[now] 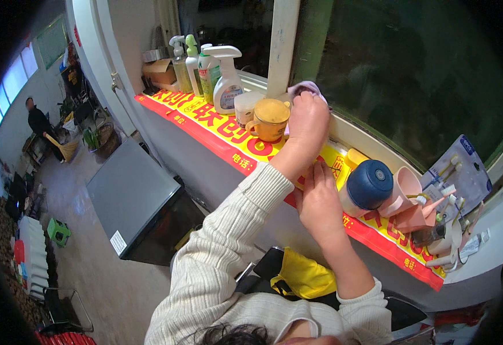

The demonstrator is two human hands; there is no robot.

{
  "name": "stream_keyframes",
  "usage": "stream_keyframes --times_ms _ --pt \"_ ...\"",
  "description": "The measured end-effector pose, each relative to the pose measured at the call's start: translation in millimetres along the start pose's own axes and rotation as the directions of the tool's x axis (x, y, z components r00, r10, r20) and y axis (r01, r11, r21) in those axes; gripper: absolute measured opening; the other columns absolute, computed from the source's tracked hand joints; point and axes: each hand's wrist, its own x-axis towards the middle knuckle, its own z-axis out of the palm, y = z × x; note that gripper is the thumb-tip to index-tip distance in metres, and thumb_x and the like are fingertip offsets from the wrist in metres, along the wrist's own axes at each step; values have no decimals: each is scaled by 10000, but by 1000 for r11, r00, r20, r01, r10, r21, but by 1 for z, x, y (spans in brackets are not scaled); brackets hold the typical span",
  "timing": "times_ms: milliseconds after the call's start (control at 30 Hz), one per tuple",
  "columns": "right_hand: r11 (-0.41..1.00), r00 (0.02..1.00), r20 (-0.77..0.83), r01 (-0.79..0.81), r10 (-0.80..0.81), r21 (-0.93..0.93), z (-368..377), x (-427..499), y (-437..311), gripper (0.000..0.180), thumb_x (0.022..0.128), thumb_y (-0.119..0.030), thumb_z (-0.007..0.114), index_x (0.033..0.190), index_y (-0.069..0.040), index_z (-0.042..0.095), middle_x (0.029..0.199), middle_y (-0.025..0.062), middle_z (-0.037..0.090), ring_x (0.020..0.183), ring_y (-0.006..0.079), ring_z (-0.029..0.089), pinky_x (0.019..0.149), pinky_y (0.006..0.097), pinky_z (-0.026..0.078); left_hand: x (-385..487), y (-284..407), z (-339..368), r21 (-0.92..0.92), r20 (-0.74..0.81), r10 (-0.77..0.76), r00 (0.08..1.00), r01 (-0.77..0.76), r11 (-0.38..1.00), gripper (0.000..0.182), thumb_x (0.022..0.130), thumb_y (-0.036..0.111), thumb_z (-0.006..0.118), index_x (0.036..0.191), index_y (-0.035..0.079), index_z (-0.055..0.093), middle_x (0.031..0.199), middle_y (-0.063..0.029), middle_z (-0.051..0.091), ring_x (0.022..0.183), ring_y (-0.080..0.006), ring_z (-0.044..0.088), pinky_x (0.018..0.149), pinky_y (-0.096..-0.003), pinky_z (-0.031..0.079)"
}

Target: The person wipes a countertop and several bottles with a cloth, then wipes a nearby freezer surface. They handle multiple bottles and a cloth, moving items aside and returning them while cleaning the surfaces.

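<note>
My left hand is closed on a light purple cloth at the lower window frame, just right of a yellow two-handled cup. Flat on the sill's edge lies my right hand, thumb spread, holding nothing. It rests on a red and yellow printed banner that covers the sill. To its right stands a container with a dark blue lid, with a yellow object behind. A whitish cup touches the yellow one.
A white spray bottle and other bottles stand left on the sill. Pink cups, toothbrushes and a blister pack crowd the right end. Below are a dark-topped cabinet and a yellow cloth. A person with a broom stands far left.
</note>
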Motion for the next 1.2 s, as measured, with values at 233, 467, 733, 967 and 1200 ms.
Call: stream_keyframes --times_ms 233,467,733,967,1200 --pt "1000 1000 -18 16 -16 -13 -2 0 0 673 911 -304 700 1360 164 523 1416 323 497 1340 475 480 1177 522 379 -2 -8 -28 -317 -97 211 973 -231 920 280 835 -2 725 1111 40 709 1155 -224 671 1037 -423 667 889 -497 566" --pt "999 998 62 -31 33 -36 -8 1 -6 680 928 -334 707 1387 134 523 1427 303 513 1406 430 445 1201 499 351 144 -64 -96 -79 -612 346 711 -491 868 530 772 -3 745 1279 82 619 1181 -170 664 1090 -402 622 967 -471 513" --pt "999 999 31 -11 12 -45 -13 -1 -6 650 926 -276 722 1387 133 517 1433 317 524 1394 440 463 1207 472 358 105 -80 -55 89 -359 471 806 -473 876 408 761 -9 801 1137 95 677 1188 -111 688 1092 -362 646 904 -429 583" --pt "1000 1000 -4 4 -4 -27 -9 0 -4 635 914 -276 725 1365 133 543 1410 321 532 1372 457 474 1189 502 370 20 -69 -78 -323 -189 488 852 -523 789 403 686 -45 777 1071 37 686 1122 -159 670 1021 -408 620 942 -459 538" --pt "993 999 49 -26 21 112 -2 2 -2 509 912 -235 718 1313 61 616 1384 284 531 1331 482 464 1161 533 376 -81 -40 -64 -359 259 478 839 -375 855 496 803 22 684 1294 91 683 1352 -115 651 1104 -367 620 976 -426 535"
